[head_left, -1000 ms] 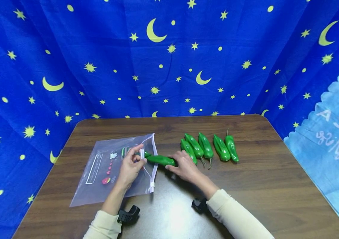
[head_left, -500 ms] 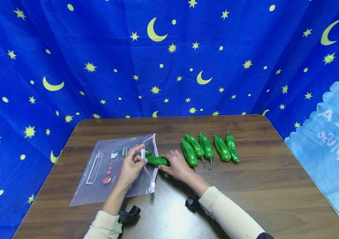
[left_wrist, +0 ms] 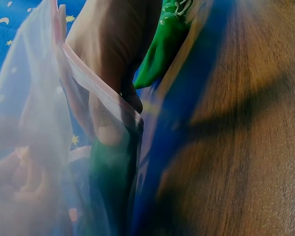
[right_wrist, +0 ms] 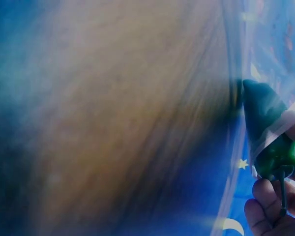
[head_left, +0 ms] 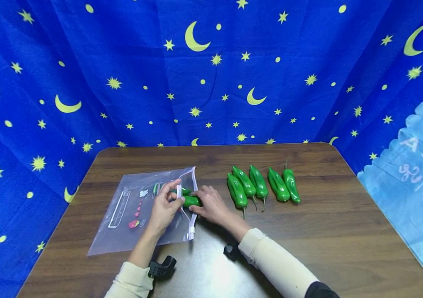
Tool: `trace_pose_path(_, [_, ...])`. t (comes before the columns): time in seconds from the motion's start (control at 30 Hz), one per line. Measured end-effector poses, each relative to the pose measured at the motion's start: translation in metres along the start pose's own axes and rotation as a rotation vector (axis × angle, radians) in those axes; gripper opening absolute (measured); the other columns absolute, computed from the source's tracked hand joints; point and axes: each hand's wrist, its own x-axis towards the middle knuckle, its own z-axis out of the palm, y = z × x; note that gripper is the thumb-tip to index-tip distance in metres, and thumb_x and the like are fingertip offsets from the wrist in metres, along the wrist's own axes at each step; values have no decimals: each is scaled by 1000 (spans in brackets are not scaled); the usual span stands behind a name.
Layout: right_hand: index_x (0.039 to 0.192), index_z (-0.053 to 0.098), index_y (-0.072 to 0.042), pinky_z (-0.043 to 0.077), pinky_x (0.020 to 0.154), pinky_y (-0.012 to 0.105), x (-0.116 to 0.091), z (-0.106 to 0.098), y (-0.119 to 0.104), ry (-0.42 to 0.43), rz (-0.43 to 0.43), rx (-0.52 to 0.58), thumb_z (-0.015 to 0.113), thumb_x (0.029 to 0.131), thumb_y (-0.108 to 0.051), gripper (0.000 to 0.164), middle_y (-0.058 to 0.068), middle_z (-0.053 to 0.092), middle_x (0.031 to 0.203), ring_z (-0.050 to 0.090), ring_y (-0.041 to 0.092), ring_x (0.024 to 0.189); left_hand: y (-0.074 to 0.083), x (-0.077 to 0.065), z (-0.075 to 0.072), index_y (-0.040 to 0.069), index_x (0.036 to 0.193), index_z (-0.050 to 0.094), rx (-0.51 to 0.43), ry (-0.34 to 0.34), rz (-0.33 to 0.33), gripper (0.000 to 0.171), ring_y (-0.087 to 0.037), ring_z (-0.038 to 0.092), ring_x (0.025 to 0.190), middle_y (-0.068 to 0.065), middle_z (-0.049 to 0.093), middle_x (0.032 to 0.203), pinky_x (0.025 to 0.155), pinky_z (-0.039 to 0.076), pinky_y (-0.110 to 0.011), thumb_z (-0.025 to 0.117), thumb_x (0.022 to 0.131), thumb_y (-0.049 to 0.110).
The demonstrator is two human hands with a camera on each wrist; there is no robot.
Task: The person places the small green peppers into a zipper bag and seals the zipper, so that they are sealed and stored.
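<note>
A clear zip bag point(head_left: 114, 240) with printed pictures lies on the left part of the table, its mouth facing right. My left hand point(head_left: 163, 211) pinches the upper edge of that mouth between thumb and fingers, lifting it. My right hand point(head_left: 211, 205) is at the bag's mouth and grips a green pepper point(head_left: 191, 201) near its stem end. In the right wrist view the pepper point(right_wrist: 278, 155) is partly covered by the bag, its stem toward the fingers. Through the film in the left wrist view the pepper's body point(left_wrist: 113, 182) looks blurred. Behind it, more green shows inside the bag.
Several green peppers point(head_left: 258, 182) lie in a loose row on the brown wooden table point(head_left: 327, 231), right of the bag. A white slider point(head_left: 192, 229) sits at the near end of the bag's zip. A blue star-patterned cloth point(head_left: 211, 82) hangs behind the table.
My right hand has moved left, pushing the pepper from outside the mouth further into the bag. My left hand keeps its pinch on the bag's edge.
</note>
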Motion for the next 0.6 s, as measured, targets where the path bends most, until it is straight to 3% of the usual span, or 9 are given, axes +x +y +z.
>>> trace_pose_path(0.2, [113,66,-9,47,73,31,4,3,-3,-5,-19,7,73,78,-33,43,5,61,97,55,19,85,1,1,0,-2,135,45,-11,8,-11,57,-1,49,62,-8,42,110,52,45,-14,56,80,-14])
trace_pose_path(0.4, [114,64,-9,49,84,37,0,-2,-3,7,8,66,74,78,-31,43,5,61,100,57,21,92,0,1,-3,-4,134,45,-1,10,8,57,0,49,63,-9,43,109,51,46,-14,57,80,-14])
trace_pose_path(0.6, [115,65,-6,47,74,32,-10,-17,8,67,13,93,74,78,-30,45,8,62,97,54,18,86,-3,3,-3,-2,134,46,7,29,12,56,1,48,64,-7,43,111,51,46,-14,57,80,-15])
